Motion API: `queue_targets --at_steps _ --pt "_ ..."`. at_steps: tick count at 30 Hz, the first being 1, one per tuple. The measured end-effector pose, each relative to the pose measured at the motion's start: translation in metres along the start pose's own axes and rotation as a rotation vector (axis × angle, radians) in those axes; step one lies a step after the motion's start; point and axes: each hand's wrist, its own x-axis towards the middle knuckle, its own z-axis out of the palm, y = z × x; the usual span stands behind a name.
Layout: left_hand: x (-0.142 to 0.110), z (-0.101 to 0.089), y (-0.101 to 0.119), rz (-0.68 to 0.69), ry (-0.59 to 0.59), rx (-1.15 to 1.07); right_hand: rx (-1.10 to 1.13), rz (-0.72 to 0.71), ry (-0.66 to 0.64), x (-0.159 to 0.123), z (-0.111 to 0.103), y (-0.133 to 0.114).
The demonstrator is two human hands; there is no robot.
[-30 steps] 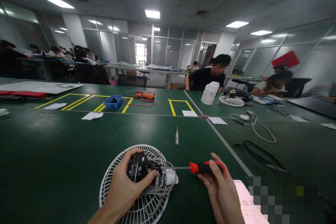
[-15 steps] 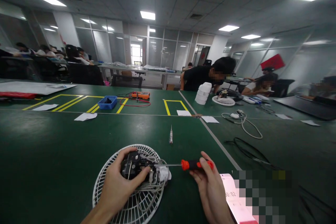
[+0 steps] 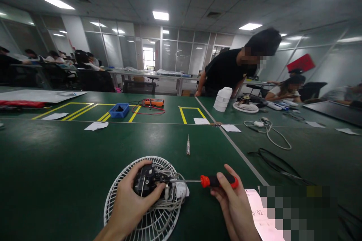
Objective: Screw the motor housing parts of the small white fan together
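Note:
A round white fan grille (image 3: 113,199) lies on the green table in front of me. On it sits a black fan motor housing (image 3: 145,180) with pale cables coiled beside it. My left hand (image 3: 132,192) is wrapped round the housing, thumb on its near side. In my right hand (image 3: 230,194) is a red-and-black screwdriver (image 3: 212,181), held level by its handle. Its metal shaft points left, and the tip reaches the right side of the motor; the exact contact point is too small to make out.
A clear-handled small screwdriver (image 3: 188,146) lies beyond the grille. Farther off are a blue bin (image 3: 118,110), an orange multimeter (image 3: 154,102), white stacked cups (image 3: 223,99) and another fan grille (image 3: 245,107). A lit phone (image 3: 263,214) lies by my right wrist. A person in black leans over the far edge.
The view has shifted slightly, so the table things sit a little farther right. The person in black has risen and moved right. Both my hands keep their holds.

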Motion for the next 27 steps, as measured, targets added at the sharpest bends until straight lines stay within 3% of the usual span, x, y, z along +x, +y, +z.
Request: queue_targets --at_steps 7,16,23,27 --pt "0.0005 -0.0013 -0.0011 -0.033 -0.012 -0.005 0.233 0.042 -0.097 -0.0005 -0.0019 -0.0004" --pt "0.0006 -0.0018 0.0021 0.022 -0.004 0.023 -0.03 -0.011 -0.075 -0.0027 -0.001 -0.0011" --pt "-0.0004 -0.0006 0.0018 0.038 -0.008 0.022 0.242 0.011 -0.057 -0.0009 0.0021 -0.002" --pt "-0.0003 0.0006 0.0008 0.053 -0.006 0.032 0.119 0.01 0.002 0.0003 0.002 0.0"
